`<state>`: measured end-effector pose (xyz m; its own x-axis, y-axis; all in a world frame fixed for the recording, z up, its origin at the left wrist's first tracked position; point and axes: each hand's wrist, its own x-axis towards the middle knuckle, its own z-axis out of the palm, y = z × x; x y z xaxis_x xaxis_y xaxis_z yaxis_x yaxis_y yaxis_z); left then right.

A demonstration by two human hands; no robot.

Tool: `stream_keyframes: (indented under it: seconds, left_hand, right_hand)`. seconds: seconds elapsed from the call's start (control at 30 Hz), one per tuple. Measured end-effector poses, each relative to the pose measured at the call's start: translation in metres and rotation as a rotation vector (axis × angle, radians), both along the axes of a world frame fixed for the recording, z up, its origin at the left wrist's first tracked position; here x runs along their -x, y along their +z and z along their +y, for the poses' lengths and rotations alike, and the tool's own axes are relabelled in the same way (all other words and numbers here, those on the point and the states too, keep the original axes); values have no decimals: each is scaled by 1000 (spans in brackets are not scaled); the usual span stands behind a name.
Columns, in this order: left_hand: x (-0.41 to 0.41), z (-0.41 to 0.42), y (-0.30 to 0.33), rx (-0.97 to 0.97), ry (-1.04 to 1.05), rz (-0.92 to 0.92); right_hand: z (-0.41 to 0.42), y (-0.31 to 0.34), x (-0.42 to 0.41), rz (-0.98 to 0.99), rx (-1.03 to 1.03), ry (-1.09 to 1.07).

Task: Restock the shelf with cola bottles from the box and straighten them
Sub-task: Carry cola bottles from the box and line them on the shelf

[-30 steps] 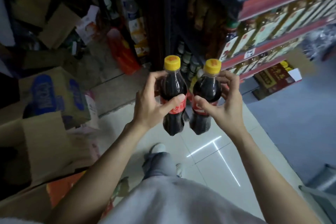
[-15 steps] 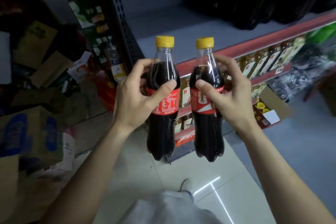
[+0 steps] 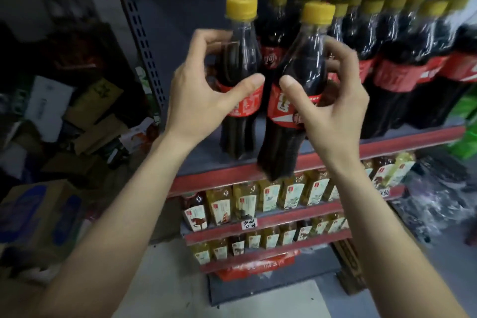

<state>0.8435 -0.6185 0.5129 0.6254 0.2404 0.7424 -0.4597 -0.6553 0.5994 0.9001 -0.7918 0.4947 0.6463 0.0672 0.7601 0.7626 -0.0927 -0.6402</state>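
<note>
Nearest to us, our left hand point(image 3: 204, 90) grasps one cola bottle point(image 3: 238, 80) around its shoulder and label, thumb across the front, holding it upright with its base at or just above the grey shelf point(image 3: 196, 160); we cannot tell whether it has touched down. Our right hand point(image 3: 333, 100) grips a second cola bottle point(image 3: 289, 111) the same way, but this one leans, cap point(image 3: 318, 11) toward the right, and its base hangs out past the red front lip point(image 3: 387, 143) of the shelf, over open air.

Just behind stands a row of stocked cola bottles point(image 3: 395, 64), caps packed close, filling the shelf to the right. Below sit tiers of small yellow-labelled bottles point(image 3: 268, 197), and cardboard boxes point(image 3: 38, 217) lie on the floor to the left.

We judge the main risk is the tilted bottle: let go before its base clears the lip, it would tip off the edge. Pushed in crooked, it could also knock the neighbouring row askew.
</note>
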Motion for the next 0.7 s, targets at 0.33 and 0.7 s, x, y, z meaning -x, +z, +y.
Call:
stream_keyframes:
  seconds: [0.33, 0.7]
  left_hand:
    - [-108, -15, -20, 150, 156, 41]
    - [-148, -7, -19, 274, -12, 216]
  right_hand:
    - [-13, -5, -60, -16, 31, -34]
    - [12, 0, -76, -233, 417, -525]
